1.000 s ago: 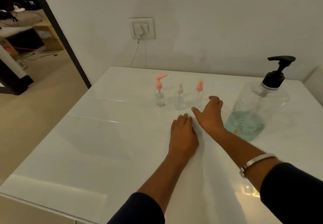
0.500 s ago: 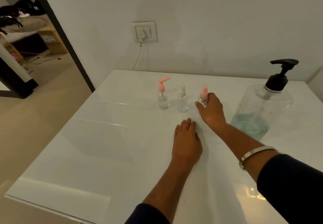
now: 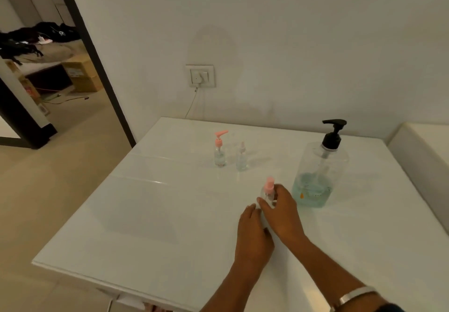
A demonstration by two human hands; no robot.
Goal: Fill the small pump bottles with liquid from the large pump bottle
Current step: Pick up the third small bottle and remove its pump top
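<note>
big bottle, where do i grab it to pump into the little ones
Steady the big bottle by its wide clear shoulder from the right, away from the right hand holding a small bottle. Probably press the black pump from above: the spout points left, so the small bottle goes on that side.

A plain white wall (image 3: 291, 32) fills my upper view, a wall socket (image 3: 200, 76) at centre. Upper left, a dark-framed doorway (image 3: 97, 63) shows beige floor (image 3: 48, 190) and cardboard boxes (image 3: 82, 75).

Glossy white table (image 3: 170, 214); clear plastic large pump bottle (image 3: 323, 163); metal bangle (image 3: 352, 297).
</note>
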